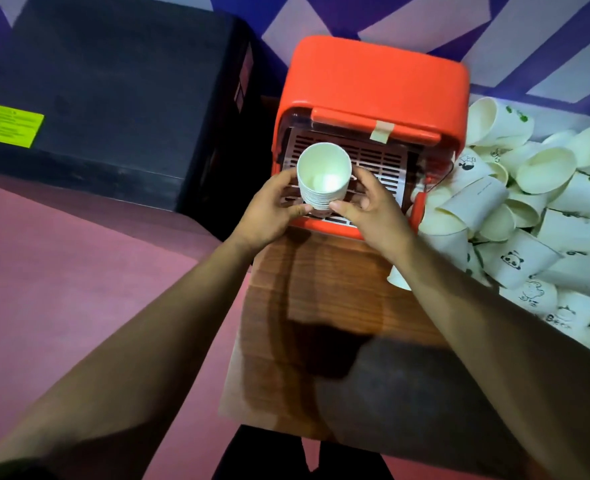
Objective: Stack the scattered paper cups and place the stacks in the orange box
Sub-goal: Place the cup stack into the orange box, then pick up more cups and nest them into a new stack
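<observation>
A nested stack of paper cups (323, 181) is held upright, mouth up, over the open orange box (321, 227), which is set at the far edge of the wooden table (321, 278). The stack is pinched low on its sides from 2 directions: the left hand (269, 213) is curled against its left side with the thumb pressed to the near face, and the right hand (369, 206) is curled against its right side in the same way. A 2-handed grip is probably used so that the nested cups are kept aligned and not tipped.

The box's lid (373, 74) is swung back and away, so the opening is left free. Inside, a white slotted tray (383, 161) is seen under the stack; whether the stack's base touches it cannot be told, as the base is hidden by the fingers.

The step in hand is judged to be the lowering of this stack into the box. Much of the task is judged to remain, since a large pile of loose cups (529, 209) is heaped along the right edge of the table, just beside the box, within easy reach. 1 cup (399, 278) is partly hidden behind the right forearm.
</observation>
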Available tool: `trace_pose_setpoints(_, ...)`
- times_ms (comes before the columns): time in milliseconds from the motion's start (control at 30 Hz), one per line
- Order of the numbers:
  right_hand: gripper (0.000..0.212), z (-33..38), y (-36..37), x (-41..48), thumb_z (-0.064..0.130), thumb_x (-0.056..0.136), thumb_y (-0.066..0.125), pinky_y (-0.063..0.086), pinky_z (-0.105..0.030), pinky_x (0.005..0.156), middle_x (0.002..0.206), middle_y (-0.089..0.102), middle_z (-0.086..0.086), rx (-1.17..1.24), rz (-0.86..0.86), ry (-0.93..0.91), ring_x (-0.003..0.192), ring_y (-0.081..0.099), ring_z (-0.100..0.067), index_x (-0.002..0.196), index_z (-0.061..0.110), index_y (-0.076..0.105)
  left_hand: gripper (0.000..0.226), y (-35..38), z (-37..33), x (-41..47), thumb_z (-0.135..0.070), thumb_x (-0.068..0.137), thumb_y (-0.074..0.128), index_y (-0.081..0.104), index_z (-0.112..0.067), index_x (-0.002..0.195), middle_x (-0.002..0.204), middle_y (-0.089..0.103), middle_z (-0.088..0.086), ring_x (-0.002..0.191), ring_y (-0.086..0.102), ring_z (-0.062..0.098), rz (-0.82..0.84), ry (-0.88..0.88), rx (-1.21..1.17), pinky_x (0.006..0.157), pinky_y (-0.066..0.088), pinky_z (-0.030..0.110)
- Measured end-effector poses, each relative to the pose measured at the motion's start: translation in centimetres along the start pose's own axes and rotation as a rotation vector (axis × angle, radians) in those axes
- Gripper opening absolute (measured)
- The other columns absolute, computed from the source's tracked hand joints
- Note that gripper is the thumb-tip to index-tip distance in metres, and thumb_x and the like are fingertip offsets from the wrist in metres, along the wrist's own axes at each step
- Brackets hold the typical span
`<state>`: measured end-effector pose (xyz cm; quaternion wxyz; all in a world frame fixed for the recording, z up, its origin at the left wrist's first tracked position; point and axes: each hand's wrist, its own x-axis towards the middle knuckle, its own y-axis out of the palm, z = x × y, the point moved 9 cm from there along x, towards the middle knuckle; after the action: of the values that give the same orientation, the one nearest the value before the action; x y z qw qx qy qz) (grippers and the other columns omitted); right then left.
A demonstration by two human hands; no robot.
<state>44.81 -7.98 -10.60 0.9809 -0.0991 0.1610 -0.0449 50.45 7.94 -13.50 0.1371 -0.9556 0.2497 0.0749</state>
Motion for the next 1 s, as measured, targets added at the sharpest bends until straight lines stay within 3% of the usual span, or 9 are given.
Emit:
trace_pose_setpoints(100,0.063,-0.5,0.1,1.3,0.011,0.089,0.068,0.049,-0.012,0.086,0.137,0.054,0.004,-0.041,-0.024,0.019,0.114,0.059,-0.004,0.144,0.023,0.040,0.060,-0.4,0.1,1.0,-0.019,0.077,0.074,0.059,-0.025,0.135,0.126,0.064,0.004,0.115,0.064,0.014,-0.111,0.011,0.120,0.102,0.051,0.043)
trace_pose_setpoints(200,0.066,-0.4,0.3,3.2,0.015,0.089,0.067,0.050,-0.027,0.098,0.133,0.054,0.009,-0.054,-0.071,0.033,0.113,0.060,-0.007,0.147,0.019,0.035,0.053,-1.1,-0.7,2.0,-0.006,0.081,0.071,0.063,-0.021,0.132,0.121,0.070,-0.001,0.109,0.066,0.007,-0.235,0.007,0.126,0.099,0.054,0.035)
trace_pose_setpoints(267,0.059,-0.6,0.4,4.5,0.010,0.092,0.064,0.051,-0.023,0.093,0.113,0.055,0.018,-0.024,-0.096,0.060,0.097,0.061,0.001,0.144,0.010,0.036,0.050,-1.4,-0.7,2.8,-0.005,0.084,0.070,0.064,-0.020,0.132,0.118,0.072,-0.004,0.105,0.068,0.003,-0.299,-0.033,0.101,0.097,0.055,0.030)
trace_pose_setpoints(400,0.032,-1.7,0.6,6.9,0.009,0.091,0.066,0.048,-0.015,0.079,0.094,0.058,0.018,-0.002,-0.146,0.077,0.076,0.059,0.014,0.116,0.017,0.048,0.047,-1.9,-0.3,3.9,-0.004,0.087,0.067,0.064,-0.020,0.131,0.113,0.074,-0.007,0.103,0.069,0.001,-0.374,-0.064,0.087,0.098,0.054,0.029)
trace_pose_setpoints(500,0.019,-2.6,0.5,8.0,0.016,0.086,0.070,0.054,-0.032,0.086,0.087,0.067,0.008,-0.072,-0.193,0.078,0.082,0.065,0.001,0.090,0.021,0.053,0.048,-1.6,-0.2,4.1,-0.006,0.092,0.061,0.058,-0.018,0.138,0.119,0.072,-0.004,0.109,0.067,0.004,-0.364,-0.069,0.089,0.100,0.050,0.023)
trace_pose_setpoints(600,0.023,-2.6,0.2,8.7,0.013,0.085,0.070,0.052,-0.031,0.079,0.079,0.067,0.007,-0.106,-0.278,0.060,0.078,0.065,-0.005,0.077,0.023,0.051,0.054,-0.7,0.4,4.5,-0.008,0.094,0.051,0.048,-0.014,0.147,0.134,0.065,0.003,0.125,0.059,0.012,-0.287,-0.085,0.095,0.106,0.041,0.019)
trace_pose_setpoints(800,0.028,-2.4,0.5,10.3,0.032,0.077,0.071,0.054,-0.047,0.086,0.096,0.075,-0.004,-0.111,-0.290,-0.005,0.092,0.071,-0.020,0.098,0.015,0.065,0.059,-0.3,0.4,5.8,-0.014,0.087,0.046,0.044,-0.014,0.146,0.135,0.063,0.002,0.126,0.057,0.014,-0.187,-0.109,0.061,0.109,0.041,0.025)
trace_pose_setpoints(867,0.015,-1.7,0.2,9.1,0.027,0.083,0.071,0.054,-0.045,0.085,0.095,0.073,-0.008,-0.173,-0.306,0.034,0.092,0.070,-0.024,0.089,0.018,0.061,0.049,-0.3,-0.1,5.1,-0.007,0.091,0.049,0.048,-0.011,0.140,0.130,0.064,0.000,0.122,0.059,0.013,-0.194,-0.112,0.042,0.107,0.043,0.026)
trace_pose_setpoints(1000,0.032,-0.5,-1.6,3.5,0.022,0.090,0.065,0.049,-0.029,0.093,0.120,0.064,-0.002,-0.254,-0.261,0.051,0.110,0.060,-0.012,0.120,0.010,0.061,0.031,-0.2,-0.3,1.5,-0.008,0.091,0.055,0.057,-0.012,0.123,0.115,0.068,0.006,0.104,0.065,0.015,-0.249,-0.154,-0.007,0.096,0.051,0.031)
